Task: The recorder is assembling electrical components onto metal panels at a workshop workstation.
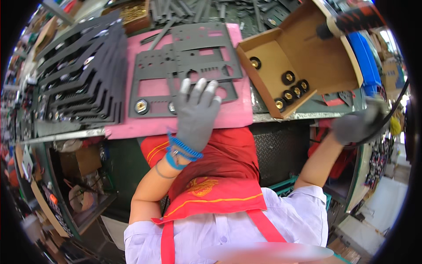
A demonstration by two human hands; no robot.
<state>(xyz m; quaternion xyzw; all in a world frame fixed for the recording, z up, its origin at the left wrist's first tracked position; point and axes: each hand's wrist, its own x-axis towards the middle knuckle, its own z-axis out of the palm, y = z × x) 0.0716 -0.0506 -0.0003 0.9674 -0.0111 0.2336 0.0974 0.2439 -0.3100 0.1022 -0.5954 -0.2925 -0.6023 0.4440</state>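
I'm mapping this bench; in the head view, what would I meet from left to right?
Dark grey stacked metal plates, flat grey cut-out plates, black round parts with gold-coloured centres, grey-gloved right hand.

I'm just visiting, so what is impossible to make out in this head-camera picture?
All in the head view:
The grip of the grey-gloved right hand: blurred.
Parts of the flat grey plates with cut-outs: covered by the left hand in a grey, white-tipped glove.
How many dark flat plates stand stacked at left: they overlap.
Ends of some loose grey strips: cut off by the upper edge.
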